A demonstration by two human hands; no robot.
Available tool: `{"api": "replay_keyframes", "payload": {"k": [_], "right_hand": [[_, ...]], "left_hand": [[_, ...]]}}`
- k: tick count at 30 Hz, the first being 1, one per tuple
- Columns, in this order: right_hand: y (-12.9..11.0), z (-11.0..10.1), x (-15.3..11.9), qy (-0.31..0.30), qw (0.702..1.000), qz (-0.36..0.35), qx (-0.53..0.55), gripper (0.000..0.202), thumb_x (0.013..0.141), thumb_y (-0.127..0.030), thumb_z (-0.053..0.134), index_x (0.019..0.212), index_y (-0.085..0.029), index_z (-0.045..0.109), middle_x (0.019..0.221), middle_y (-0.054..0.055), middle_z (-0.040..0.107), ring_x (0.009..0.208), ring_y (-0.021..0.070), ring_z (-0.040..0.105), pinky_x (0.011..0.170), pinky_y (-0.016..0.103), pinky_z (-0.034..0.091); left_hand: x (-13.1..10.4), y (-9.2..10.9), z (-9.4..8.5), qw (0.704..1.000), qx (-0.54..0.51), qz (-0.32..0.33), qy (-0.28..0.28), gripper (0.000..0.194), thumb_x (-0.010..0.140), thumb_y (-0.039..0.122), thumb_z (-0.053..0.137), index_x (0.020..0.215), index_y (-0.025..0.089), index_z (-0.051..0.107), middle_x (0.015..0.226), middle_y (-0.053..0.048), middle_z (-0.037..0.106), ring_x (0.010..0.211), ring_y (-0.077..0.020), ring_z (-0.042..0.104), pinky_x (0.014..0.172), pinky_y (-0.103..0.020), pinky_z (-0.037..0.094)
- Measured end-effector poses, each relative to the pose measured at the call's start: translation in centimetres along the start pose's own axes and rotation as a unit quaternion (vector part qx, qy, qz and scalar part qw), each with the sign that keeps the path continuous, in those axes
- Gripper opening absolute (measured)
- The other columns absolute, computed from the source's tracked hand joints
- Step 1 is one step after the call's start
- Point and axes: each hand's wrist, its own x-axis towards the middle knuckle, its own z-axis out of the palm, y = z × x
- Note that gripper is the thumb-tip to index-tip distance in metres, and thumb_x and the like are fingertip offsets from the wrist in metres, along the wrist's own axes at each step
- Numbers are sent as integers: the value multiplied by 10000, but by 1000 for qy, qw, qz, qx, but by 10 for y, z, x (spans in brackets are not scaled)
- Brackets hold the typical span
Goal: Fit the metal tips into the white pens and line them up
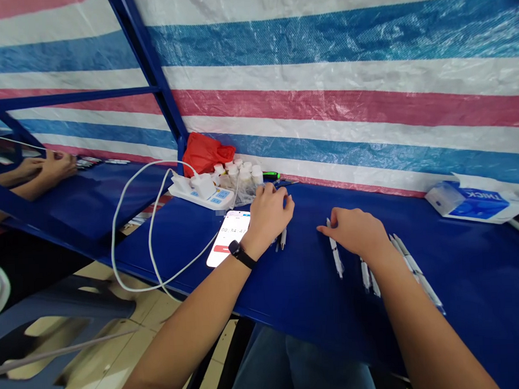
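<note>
Over the blue table, my left hand (272, 214) is closed with its fingers curled down, just right of a lit phone (229, 239) that shows a timer. What its fingertips hold, if anything, is hidden. Small pen parts (283, 239) lie just below that hand. My right hand (356, 230) is closed, thumb and forefinger at the upper end of a white pen (336, 257) that slants down toward me. More white pens (365, 275) lie partly hidden under my right wrist, and several others (420, 273) sit in a row to its right.
A power strip (219, 197) with white cables (115, 241) stands at the back left. Beside it are small white bottles (244, 175), a red plastic bag (204, 151) and a green-black tool (271, 175). A THICK box (475, 199) lies back right. Another person's hands (54, 166) work at the left.
</note>
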Motion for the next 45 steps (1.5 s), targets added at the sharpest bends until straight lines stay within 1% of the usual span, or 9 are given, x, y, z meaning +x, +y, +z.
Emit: {"api": "replay_keyframes", "payload": {"k": [6, 9, 15, 21, 28, 31, 34, 39, 45], "right_hand": [[-15, 13, 2, -22, 990, -76, 113, 130, 762, -258, 654, 664, -226, 576, 718, 56, 691, 753, 252, 670, 619, 304, 370], [-21, 13, 6, 18, 960, -28, 277, 128, 701, -287, 661, 626, -226, 577, 643, 22, 657, 679, 211, 637, 614, 294, 400], [-21, 11, 14, 75, 745, 85, 657, 125, 668, -323, 634, 691, -219, 570, 606, -9, 621, 521, 133, 564, 517, 257, 449], [-26, 14, 11, 97, 623, 83, 772, 143, 675, -309, 662, 714, -220, 558, 705, 13, 685, 603, 127, 613, 580, 245, 503], [-28, 14, 11, 138, 611, 54, 778, 340, 687, -450, 771, 692, -225, 515, 695, -24, 639, 583, 101, 588, 556, 226, 478], [-30, 11, 8, 97, 643, 42, 759, 376, 673, -490, 801, 722, -221, 542, 695, -37, 626, 611, 109, 606, 568, 225, 481], [-33, 12, 4, -21, 666, 19, 745, 373, 747, -574, 729, 801, -223, 613, 738, -16, 661, 663, 138, 632, 615, 257, 518], [-40, 18, -1, -174, 595, -30, 784, 388, 810, -619, 661, 917, -246, 674, 830, 27, 731, 782, 195, 683, 720, 325, 558], [-39, 16, -2, -156, 529, -55, 832, 314, 661, -432, 863, 813, -225, 683, 796, -4, 716, 745, 147, 671, 718, 272, 557]], "left_hand": [[-2, 5, 4, 999, -13, 50, 11, 247, 1012, 270, 476, 1021, 175, 704, 1049, -105, 631, 1096, -282, 543, 933, -366, 471], [-4, 9, 3, 996, -17, 82, 16, 286, 1035, 286, 443, 987, 170, 700, 1006, -100, 645, 1065, -274, 551, 932, -370, 463], [-7, 12, 3, 987, -50, 148, 25, 365, 1072, 296, 367, 933, 168, 679, 910, -74, 672, 963, -234, 587, 926, -352, 447], [-11, 15, 7, 977, -80, 196, -24, 323, 1082, 330, 360, 1025, 185, 642, 926, -49, 703, 905, -212, 640, 786, -312, 461], [-13, 17, 9, 976, -94, 177, -85, 301, 1095, 355, 302, 1124, 186, 549, 824, -22, 669, 744, -205, 659, 629, -296, 432], [-12, 17, 11, 979, -107, 169, -22, 262, 1082, 296, 333, 1023, 170, 555, 940, -58, 639, 839, -196, 641, 714, -300, 468], [-11, 15, 13, 976, -133, 146, 91, 232, 1054, 270, 396, 929, 167, 563, 1033, -87, 580, 937, -199, 606, 800, -303, 481], [-8, 10, 15, 934, -263, 132, 201, 243, 1037, 309, 457, 874, 180, 582, 839, -29, 529, 778, -171, 561, 709, -290, 458], [-9, 15, 15, 884, -384, 120, 239, 233, 987, 321, 570, 796, 191, 540, 639, 39, 492, 611, -126, 495, 618, -261, 406]]}}
